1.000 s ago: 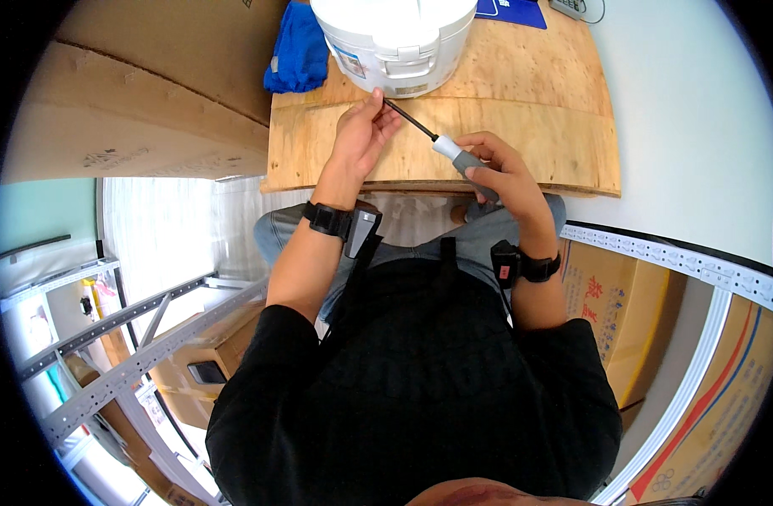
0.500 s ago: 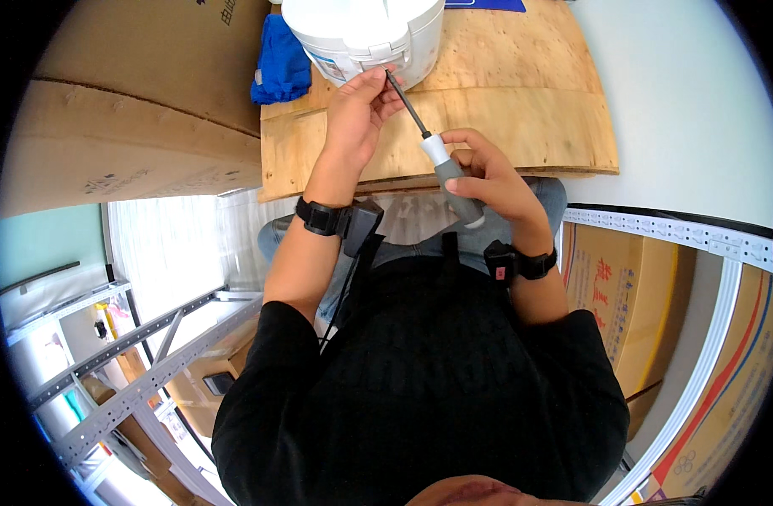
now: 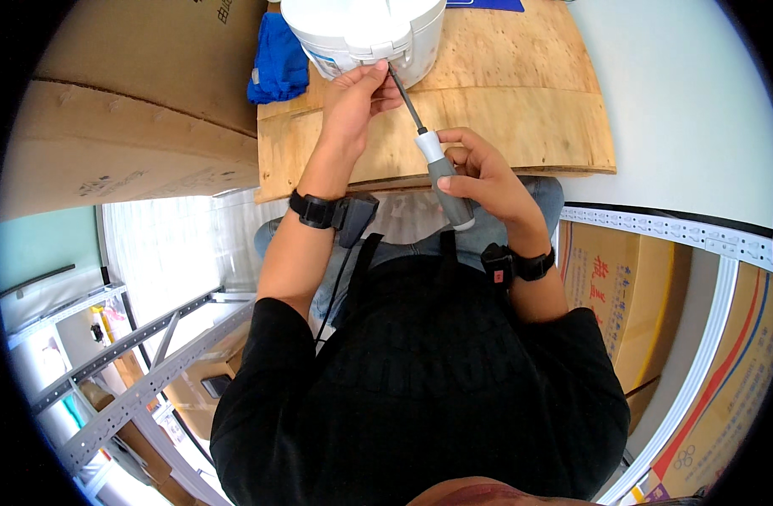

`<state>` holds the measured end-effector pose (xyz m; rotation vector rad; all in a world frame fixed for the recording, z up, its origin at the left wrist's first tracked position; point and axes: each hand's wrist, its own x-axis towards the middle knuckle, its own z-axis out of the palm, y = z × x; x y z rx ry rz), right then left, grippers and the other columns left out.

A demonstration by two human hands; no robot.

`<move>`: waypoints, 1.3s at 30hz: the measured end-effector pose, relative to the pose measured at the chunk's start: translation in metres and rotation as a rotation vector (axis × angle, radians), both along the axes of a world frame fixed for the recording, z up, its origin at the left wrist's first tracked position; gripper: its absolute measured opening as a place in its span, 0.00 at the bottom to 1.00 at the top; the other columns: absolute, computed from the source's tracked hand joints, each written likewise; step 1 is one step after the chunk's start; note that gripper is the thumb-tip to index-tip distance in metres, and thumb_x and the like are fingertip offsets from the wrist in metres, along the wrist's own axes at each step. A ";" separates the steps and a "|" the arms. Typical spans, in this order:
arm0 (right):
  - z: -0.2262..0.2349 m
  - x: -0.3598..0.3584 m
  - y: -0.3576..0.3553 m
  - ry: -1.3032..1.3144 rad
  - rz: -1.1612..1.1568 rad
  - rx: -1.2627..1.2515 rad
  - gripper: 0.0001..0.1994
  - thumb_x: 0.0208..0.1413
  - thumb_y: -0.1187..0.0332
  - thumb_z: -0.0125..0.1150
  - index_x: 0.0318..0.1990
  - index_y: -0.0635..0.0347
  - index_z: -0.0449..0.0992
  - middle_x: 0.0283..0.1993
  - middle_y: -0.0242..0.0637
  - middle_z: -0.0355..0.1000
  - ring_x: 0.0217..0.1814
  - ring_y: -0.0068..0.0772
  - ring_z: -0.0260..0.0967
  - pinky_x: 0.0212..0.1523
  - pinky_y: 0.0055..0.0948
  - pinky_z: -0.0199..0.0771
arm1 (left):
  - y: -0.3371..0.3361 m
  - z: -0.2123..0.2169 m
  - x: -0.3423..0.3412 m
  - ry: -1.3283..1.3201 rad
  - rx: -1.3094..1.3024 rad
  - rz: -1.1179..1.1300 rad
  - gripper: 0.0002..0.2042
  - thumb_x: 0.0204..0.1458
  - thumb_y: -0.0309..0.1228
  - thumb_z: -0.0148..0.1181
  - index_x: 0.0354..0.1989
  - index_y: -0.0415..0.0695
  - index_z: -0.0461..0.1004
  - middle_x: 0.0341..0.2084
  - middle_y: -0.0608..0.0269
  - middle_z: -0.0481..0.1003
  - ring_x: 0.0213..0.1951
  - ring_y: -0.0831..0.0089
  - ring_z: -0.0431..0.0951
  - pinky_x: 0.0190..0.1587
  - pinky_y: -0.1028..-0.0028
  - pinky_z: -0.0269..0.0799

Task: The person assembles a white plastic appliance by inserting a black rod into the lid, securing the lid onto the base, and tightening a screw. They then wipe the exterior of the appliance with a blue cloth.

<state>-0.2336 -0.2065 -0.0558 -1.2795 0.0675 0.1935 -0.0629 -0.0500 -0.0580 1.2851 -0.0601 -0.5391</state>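
My right hand [image 3: 488, 181] grips a screwdriver [image 3: 444, 175] by its grey and white handle, the thumb lying along the side. The dark shaft slants up and left, its tip at the front of a white lidded bucket [image 3: 365, 52], just under the latch. My left hand [image 3: 357, 97] is against the same spot, thumb and forefinger pinched together beside the tip. Whatever lies between those fingers is hidden or too small to make out.
The bucket stands on a plywood board [image 3: 504, 126] in front of my knees. Left of it lies a bundled blue cloth [image 3: 279, 63]. A large cardboard box [image 3: 142, 143] rises at the left. A metal rail [image 3: 673, 232] and more boxes are at the right.
The screwdriver stands slightly steeper, its handle end shifted a little left. Its tip and my left hand have moved slightly up against the bucket.
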 end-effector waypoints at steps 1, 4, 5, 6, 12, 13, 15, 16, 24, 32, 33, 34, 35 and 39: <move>0.000 0.000 0.000 -0.003 -0.013 -0.020 0.27 0.55 0.76 0.64 0.62 0.62 0.64 0.36 0.29 0.71 0.37 0.17 0.66 0.37 0.21 0.65 | 0.004 0.003 0.001 -0.077 0.076 -0.007 0.11 0.62 0.35 0.59 0.42 0.38 0.79 0.31 0.62 0.80 0.33 0.76 0.78 0.39 0.74 0.78; 0.004 -0.001 0.000 0.023 -0.038 0.002 0.27 0.55 0.77 0.64 0.62 0.62 0.65 0.36 0.29 0.70 0.36 0.16 0.65 0.36 0.20 0.64 | 0.021 0.017 0.008 -0.393 0.332 0.035 0.10 0.60 0.33 0.62 0.45 0.41 0.79 0.36 0.62 0.80 0.39 0.74 0.78 0.43 0.73 0.75; 0.006 -0.001 0.000 0.037 -0.044 0.023 0.26 0.54 0.77 0.64 0.62 0.62 0.65 0.35 0.28 0.70 0.35 0.16 0.64 0.35 0.20 0.63 | 0.028 0.024 0.011 -0.554 0.437 0.094 0.11 0.58 0.33 0.64 0.46 0.41 0.79 0.39 0.60 0.80 0.42 0.71 0.79 0.45 0.71 0.75; 0.007 -0.002 -0.001 0.038 -0.054 0.014 0.26 0.54 0.77 0.64 0.62 0.62 0.65 0.35 0.29 0.70 0.35 0.16 0.64 0.35 0.20 0.64 | 0.034 0.031 0.014 -0.713 0.542 0.156 0.13 0.57 0.32 0.65 0.48 0.42 0.79 0.42 0.58 0.80 0.45 0.69 0.79 0.48 0.70 0.75; 0.017 -0.003 -0.010 0.023 -0.100 0.038 0.25 0.54 0.78 0.62 0.61 0.63 0.66 0.33 0.33 0.72 0.32 0.21 0.70 0.31 0.22 0.69 | 0.041 0.047 0.064 -1.643 0.722 -0.034 0.27 0.44 0.35 0.73 0.56 0.49 0.76 0.60 0.56 0.71 0.62 0.53 0.68 0.64 0.58 0.61; 0.021 -0.003 -0.011 0.025 -0.114 0.046 0.25 0.54 0.78 0.62 0.60 0.63 0.66 0.33 0.34 0.72 0.31 0.22 0.71 0.30 0.23 0.70 | 0.041 0.045 0.068 -1.665 0.691 -0.023 0.28 0.43 0.38 0.74 0.56 0.49 0.76 0.59 0.57 0.72 0.60 0.54 0.70 0.64 0.58 0.61; 0.023 -0.005 -0.016 0.044 -0.161 0.037 0.24 0.54 0.78 0.62 0.60 0.64 0.66 0.33 0.36 0.73 0.31 0.24 0.73 0.29 0.24 0.72 | 0.041 0.038 0.068 -1.697 0.725 0.029 0.29 0.42 0.40 0.74 0.56 0.49 0.77 0.58 0.58 0.74 0.60 0.55 0.71 0.63 0.58 0.62; 0.022 -0.004 -0.020 0.058 -0.188 0.021 0.24 0.54 0.78 0.63 0.59 0.64 0.66 0.34 0.36 0.74 0.30 0.24 0.74 0.28 0.24 0.73 | 0.040 0.036 0.068 -1.713 0.742 0.054 0.29 0.41 0.41 0.75 0.55 0.49 0.77 0.57 0.58 0.74 0.60 0.56 0.71 0.63 0.58 0.62; 0.030 -0.006 -0.048 0.089 -0.469 -0.277 0.21 0.51 0.75 0.68 0.53 0.65 0.72 0.35 0.37 0.76 0.32 0.24 0.75 0.27 0.21 0.73 | 0.006 0.025 0.062 -1.715 0.793 0.256 0.27 0.39 0.48 0.76 0.50 0.52 0.82 0.51 0.59 0.78 0.54 0.63 0.74 0.56 0.62 0.61; 0.018 0.005 -0.089 -0.134 -0.720 -0.302 0.19 0.48 0.77 0.70 0.50 0.66 0.74 0.49 0.40 0.72 0.39 0.26 0.75 0.31 0.23 0.76 | -0.036 0.028 0.046 -1.599 0.935 0.403 0.28 0.35 0.51 0.77 0.47 0.53 0.82 0.45 0.66 0.76 0.50 0.65 0.70 0.53 0.61 0.55; 0.016 0.007 -0.094 -0.172 -0.721 -0.260 0.20 0.48 0.77 0.69 0.50 0.66 0.74 0.50 0.40 0.71 0.40 0.27 0.75 0.31 0.23 0.76 | -0.041 0.029 0.045 -1.598 0.959 0.415 0.28 0.35 0.52 0.77 0.46 0.53 0.82 0.43 0.67 0.76 0.48 0.64 0.70 0.52 0.61 0.55; 0.013 0.010 -0.097 -0.204 -0.754 -0.241 0.19 0.49 0.78 0.69 0.50 0.66 0.73 0.49 0.40 0.71 0.41 0.28 0.75 0.33 0.24 0.77 | -0.045 0.031 0.046 -1.596 0.983 0.427 0.29 0.34 0.52 0.77 0.46 0.53 0.82 0.42 0.67 0.75 0.47 0.64 0.70 0.51 0.61 0.55; 0.010 0.012 -0.100 -0.235 -0.786 -0.223 0.19 0.49 0.78 0.68 0.50 0.67 0.73 0.48 0.40 0.71 0.42 0.29 0.75 0.35 0.25 0.79 | -0.049 0.031 0.046 -1.602 1.006 0.431 0.30 0.33 0.54 0.77 0.46 0.53 0.82 0.41 0.67 0.75 0.46 0.64 0.69 0.50 0.61 0.55; 0.009 0.025 -0.101 -0.260 -1.042 -0.078 0.17 0.53 0.80 0.64 0.50 0.67 0.70 0.47 0.40 0.70 0.43 0.36 0.75 0.47 0.35 0.82 | -0.058 0.035 0.053 -1.624 1.079 0.439 0.35 0.31 0.58 0.76 0.48 0.52 0.81 0.38 0.65 0.74 0.43 0.62 0.69 0.46 0.61 0.56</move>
